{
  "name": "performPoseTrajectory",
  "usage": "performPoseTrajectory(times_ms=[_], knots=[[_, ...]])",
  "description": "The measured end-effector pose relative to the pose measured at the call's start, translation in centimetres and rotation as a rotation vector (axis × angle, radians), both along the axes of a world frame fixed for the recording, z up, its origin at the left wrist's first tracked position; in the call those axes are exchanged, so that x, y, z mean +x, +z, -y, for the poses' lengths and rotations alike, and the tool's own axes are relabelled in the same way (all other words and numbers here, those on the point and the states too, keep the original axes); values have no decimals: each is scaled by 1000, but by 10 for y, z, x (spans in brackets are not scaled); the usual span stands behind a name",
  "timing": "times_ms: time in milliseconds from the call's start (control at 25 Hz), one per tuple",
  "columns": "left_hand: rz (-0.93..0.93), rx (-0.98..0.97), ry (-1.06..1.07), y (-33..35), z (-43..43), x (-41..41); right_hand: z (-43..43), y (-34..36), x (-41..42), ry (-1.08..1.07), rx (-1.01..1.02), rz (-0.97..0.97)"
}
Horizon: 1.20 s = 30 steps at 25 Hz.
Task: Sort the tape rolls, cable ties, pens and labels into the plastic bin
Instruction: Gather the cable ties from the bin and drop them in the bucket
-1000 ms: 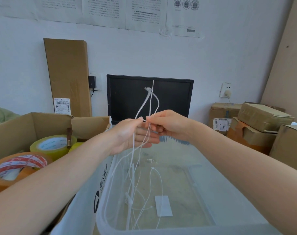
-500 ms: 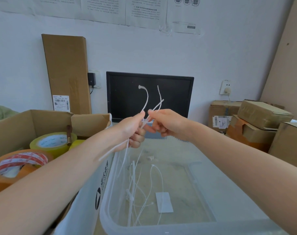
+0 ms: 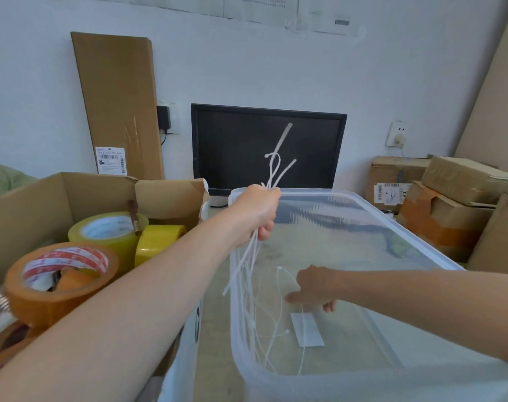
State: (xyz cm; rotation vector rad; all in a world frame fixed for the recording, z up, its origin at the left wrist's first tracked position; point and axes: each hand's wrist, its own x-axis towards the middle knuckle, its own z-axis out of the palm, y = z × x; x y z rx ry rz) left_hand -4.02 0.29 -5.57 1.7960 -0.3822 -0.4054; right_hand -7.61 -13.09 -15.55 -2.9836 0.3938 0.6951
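The left hand (image 3: 255,213) is clenching its fingers (image 3: 266,232) round one bundle of thin white cable ties (image 3: 276,166), which is dangling into one clear plastic bin (image 3: 305,193). The right hand (image 3: 313,285) is reaching inside near one white rectangular label (image 3: 306,329), and its fingers' state cannot be told. Three yellow and brown tape rolls (image 3: 58,285) are sitting to the left.

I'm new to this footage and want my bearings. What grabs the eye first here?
The left hand grips a bundle of white cable ties over the left edge of the clear plastic bin. The right hand reaches down inside it, near a white label. At left, tape rolls sit in the cardboard box.
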Motion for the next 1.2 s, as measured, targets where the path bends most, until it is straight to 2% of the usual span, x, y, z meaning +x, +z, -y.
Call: performPoseTrajectory(times_ms=[120, 280, 400, 640, 800, 920, 1080, 1200], knots=[[15, 32, -38, -2, 2, 0, -11, -11, 1, -20, -1, 26], [24, 33, -54, 0, 0, -3, -22, -25, 3, 202, -112, 16], [36, 54, -79, 0, 0, -3, -23, -19, 0, 277, -242, -10], [55, 26, -43, 0, -1, -2, -7, 16, 1, 362, -401, -190], [91, -135, 146, 0, 0, 1, 10, 71, 15, 237, -157, -132], [69, -234, 178, 2, -1, -3, 30, 110, 10, 194, 6, 37], [92, -239, 213, 3, 0, -1, 50, 129, 2, 126, 370, 322], [120, -208, 199, -1, 1, 3, 47, 132, 0, 117, 614, 423]])
